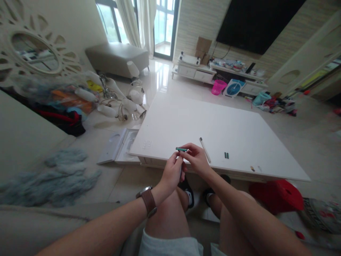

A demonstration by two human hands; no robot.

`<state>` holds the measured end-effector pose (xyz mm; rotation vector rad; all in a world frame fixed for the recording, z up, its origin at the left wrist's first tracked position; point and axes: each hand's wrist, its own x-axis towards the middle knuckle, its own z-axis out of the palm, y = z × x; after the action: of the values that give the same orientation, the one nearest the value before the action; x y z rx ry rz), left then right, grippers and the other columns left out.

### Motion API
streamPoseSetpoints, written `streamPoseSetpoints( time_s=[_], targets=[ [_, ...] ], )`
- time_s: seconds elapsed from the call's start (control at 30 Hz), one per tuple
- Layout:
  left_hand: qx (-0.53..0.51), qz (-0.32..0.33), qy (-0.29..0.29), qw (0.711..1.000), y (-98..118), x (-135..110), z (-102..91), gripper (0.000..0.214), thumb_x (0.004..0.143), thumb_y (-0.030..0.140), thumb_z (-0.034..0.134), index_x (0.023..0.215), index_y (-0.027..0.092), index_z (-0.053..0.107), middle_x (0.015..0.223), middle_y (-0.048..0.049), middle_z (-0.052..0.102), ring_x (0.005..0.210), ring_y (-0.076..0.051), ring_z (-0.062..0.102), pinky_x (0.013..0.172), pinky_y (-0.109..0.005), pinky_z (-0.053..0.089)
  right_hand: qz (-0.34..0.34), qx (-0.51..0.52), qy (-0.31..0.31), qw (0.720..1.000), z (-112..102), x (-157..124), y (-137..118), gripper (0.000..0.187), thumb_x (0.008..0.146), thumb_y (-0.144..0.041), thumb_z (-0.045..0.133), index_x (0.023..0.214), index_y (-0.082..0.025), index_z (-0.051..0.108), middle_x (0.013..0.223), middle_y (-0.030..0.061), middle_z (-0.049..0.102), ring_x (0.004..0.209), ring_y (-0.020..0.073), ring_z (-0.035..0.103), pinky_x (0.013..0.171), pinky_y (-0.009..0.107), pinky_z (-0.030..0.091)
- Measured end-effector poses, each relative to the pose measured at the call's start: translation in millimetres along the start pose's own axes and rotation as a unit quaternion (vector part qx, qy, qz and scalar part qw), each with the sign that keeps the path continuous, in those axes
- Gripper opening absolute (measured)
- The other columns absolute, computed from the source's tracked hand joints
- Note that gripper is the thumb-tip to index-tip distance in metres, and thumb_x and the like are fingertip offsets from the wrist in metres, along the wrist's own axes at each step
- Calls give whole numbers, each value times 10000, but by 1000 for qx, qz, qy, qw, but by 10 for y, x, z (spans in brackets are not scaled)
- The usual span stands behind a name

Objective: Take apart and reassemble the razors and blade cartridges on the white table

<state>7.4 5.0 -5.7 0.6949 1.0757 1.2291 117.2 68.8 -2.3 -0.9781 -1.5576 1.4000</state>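
- Head view, hidden parts: the left hand (172, 172) and right hand (197, 158) meet over the near edge of a white table (213, 121), their fingertips pinching a small green strip (181, 149). Both grips look closed on it — its underside is covered by fingers, and a dark, thin shape below it is too hidden to name.
- Cut off: the black television (255, 25) runs past the top edge, and a mirror (34, 53) in a petal-shaped frame leaves at the left.
- Hard to make out: a clear, dotted sheet (147, 144) near the table's left corner, and a tiny brown piece (252, 168) towards the right. A red object (279, 197) on the floor is partly under the table edge.
- Shapes on the table: a slim, pale stick (205, 149) with a dark end lies just beside the right hand; two short green bars (226, 155) lie side by side further right.
- Materials: the table is smooth and flat; the left wrist wears a watch (148, 201) with a brown strap.
- Floor, left: an opened white box (116, 147), a fluffy grey-blue heap (64, 174) and a lamp (119, 96) with frosted-looking shades.
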Motion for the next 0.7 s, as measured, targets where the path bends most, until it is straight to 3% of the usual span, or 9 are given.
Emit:
streamPoseSetpoints(
  time_s=[0.23,0.5,0.7],
  targets=[
    [18,-23,-42,999,-21,-30,11,366,865,547,506,848,182,522,488,48,527,331,-90,438,347,-193,305,28,49,23,998,33,17,-5,202,792,-378,747,915,-224,702,721,-12,612,516,92,452,417,215,323],
    [39,-16,-55,998,-11,-40,7,381,872,568,507,844,188,524,448,57,511,317,-87,412,343,-186,294,-31,23,63,997,12,7,28,212,795,-340,754,977,-252,688,855,12,675,697,138,576,575,244,454],
    [26,-17,-61,998,-18,-61,15,411,851,602,524,856,191,519,436,58,504,321,-93,405,344,-188,301,-27,-9,51,998,18,10,17,156,793,-350,748,875,-224,706,766,12,660,625,135,548,537,254,440]
  ],
)
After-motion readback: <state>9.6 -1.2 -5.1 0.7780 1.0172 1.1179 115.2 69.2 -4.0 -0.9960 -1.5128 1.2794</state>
